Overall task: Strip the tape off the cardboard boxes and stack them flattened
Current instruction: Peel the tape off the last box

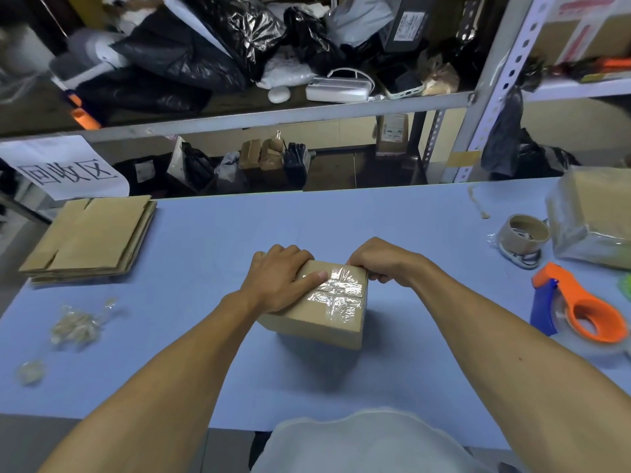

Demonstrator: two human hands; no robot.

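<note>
Brown cardboard box (324, 319) with glossy clear tape (338, 293), blue table (205, 240), orange-and-blue tape dispenser (577, 305)

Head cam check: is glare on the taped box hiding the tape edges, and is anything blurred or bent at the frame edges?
Head view: glare whitens the clear tape on the cardboard box, so its edges under the right hand are hard to trace; the left hand is sharp; the orange tape dispenser and the far-right box are soft; wide-angle distortion bows the shelf rail.

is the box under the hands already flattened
No, the cardboard box stands at full height on the blue table, clear tape across its top, unlike the flattened stack at far left.
</note>
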